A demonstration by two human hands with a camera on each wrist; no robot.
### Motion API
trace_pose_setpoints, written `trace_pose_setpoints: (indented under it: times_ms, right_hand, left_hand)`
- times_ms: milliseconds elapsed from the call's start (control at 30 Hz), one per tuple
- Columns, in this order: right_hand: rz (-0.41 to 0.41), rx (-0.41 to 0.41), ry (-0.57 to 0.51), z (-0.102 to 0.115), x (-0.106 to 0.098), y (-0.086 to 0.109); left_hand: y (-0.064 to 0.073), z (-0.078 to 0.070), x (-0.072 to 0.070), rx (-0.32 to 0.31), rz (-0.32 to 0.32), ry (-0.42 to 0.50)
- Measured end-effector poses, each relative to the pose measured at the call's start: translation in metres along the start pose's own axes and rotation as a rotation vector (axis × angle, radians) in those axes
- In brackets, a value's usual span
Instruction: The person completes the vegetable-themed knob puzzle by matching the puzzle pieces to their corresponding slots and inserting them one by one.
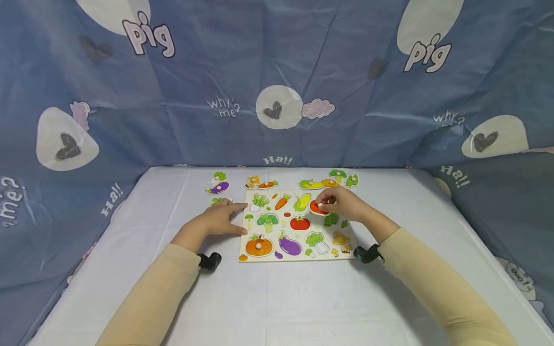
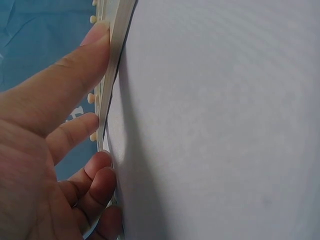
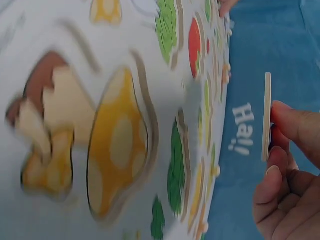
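Note:
A wooden vegetable puzzle board (image 1: 303,258) lies flat on the white table. My right hand (image 1: 346,204) pinches a red tomato piece (image 1: 315,207) by its knob, above the board's right half. In the right wrist view, the tomato piece (image 3: 267,120) is edge-on, apart from the board. A printed tomato (image 1: 300,223) shows on the board near the middle. The pumpkin piece (image 1: 258,246) with its knob sits at the lower left of the board. My left hand (image 1: 220,218) touches the board's left edge with thumb and index finger, its other fingers bent in the left wrist view.
Loose knobbed pieces lie behind the board: eggplant (image 1: 219,188), cabbage (image 1: 217,179), mushroom (image 1: 252,181), carrot (image 1: 268,184), corn (image 1: 309,184) and broccoli (image 1: 337,175) among them. A green-topped piece (image 1: 216,201) is partly hidden behind my left hand. Blue printed cloth (image 1: 190,134) surrounds the table.

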State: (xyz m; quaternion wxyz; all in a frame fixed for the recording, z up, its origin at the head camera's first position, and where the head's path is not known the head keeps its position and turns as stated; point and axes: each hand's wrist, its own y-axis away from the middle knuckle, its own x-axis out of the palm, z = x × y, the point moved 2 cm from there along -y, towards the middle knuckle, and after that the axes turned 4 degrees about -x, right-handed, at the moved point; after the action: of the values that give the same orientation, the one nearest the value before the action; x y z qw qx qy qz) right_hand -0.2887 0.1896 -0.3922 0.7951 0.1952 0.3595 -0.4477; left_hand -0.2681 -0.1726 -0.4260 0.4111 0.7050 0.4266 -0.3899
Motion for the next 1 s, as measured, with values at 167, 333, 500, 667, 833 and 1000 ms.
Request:
trace_pose_setpoints:
  times_ms: [167,333,500,667,833,1000]
  right_hand:
    - [0.033,-0.035,0.001,0.009,0.010,-0.005]
    - [0.053,-0.053,-0.032,0.011,0.018,-0.010]
    - [0.083,-0.064,-0.062,0.013,0.024,-0.012]
    - [0.089,-0.062,-0.054,0.015,0.031,-0.015]
    - [0.110,-0.049,-0.052,0.015,0.038,-0.017]
    - [0.141,-0.035,-0.056,0.015,0.043,-0.020]
  left_hand:
    - [-0.001,0.000,0.000,-0.005,0.003,-0.004]
    - [-0.002,0.000,0.001,-0.004,0.003,-0.010]
    - [-0.002,0.000,0.000,-0.007,0.002,-0.013]
    - [-0.001,-0.001,0.001,-0.015,0.006,-0.017]
    - [-0.001,-0.001,0.001,-0.010,0.008,-0.019]
    - [-0.002,-0.002,0.000,-0.012,0.005,-0.019]
